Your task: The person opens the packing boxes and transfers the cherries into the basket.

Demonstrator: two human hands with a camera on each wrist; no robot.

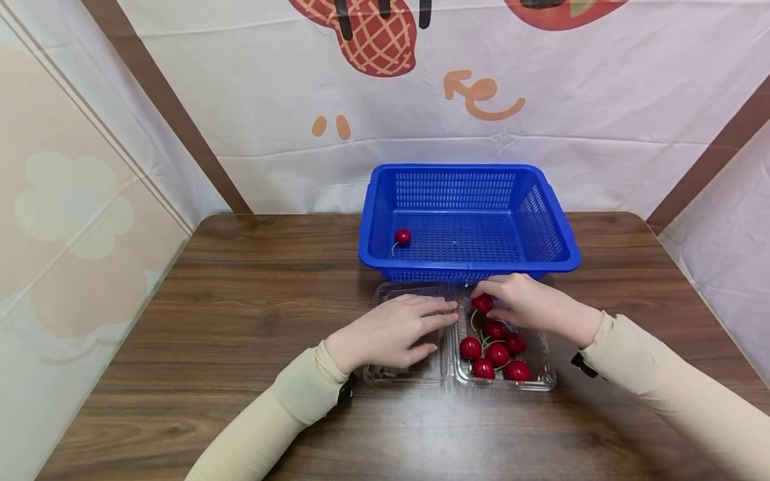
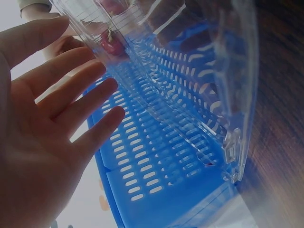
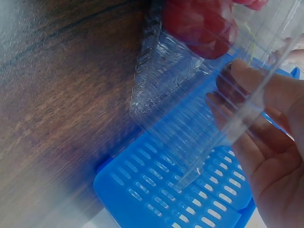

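Note:
My right hand (image 1: 529, 304) pinches a red cherry (image 1: 482, 304) at the far end of the clear plastic clamshell box (image 1: 544, 357). In the right wrist view that cherry (image 3: 230, 83) sits between thumb and fingers, seen through the box wall. Several other cherries (image 1: 496, 354) with green stems lie in the box's right half. My left hand (image 1: 394, 333) is spread over the opened lid half (image 1: 415, 375), fingers fairly straight and pointing at the middle fold. The left wrist view shows nothing in the left palm (image 2: 52, 114); whether its fingers touch the plastic I cannot tell.
Behind the box stands a blue perforated basket (image 1: 469, 266), close against the box's far edge. One cherry (image 1: 403, 237) with a stem lies inside it at the left. Everything rests on a brown wooden table (image 1: 240, 300), and a printed cloth (image 1: 271, 180) hangs behind.

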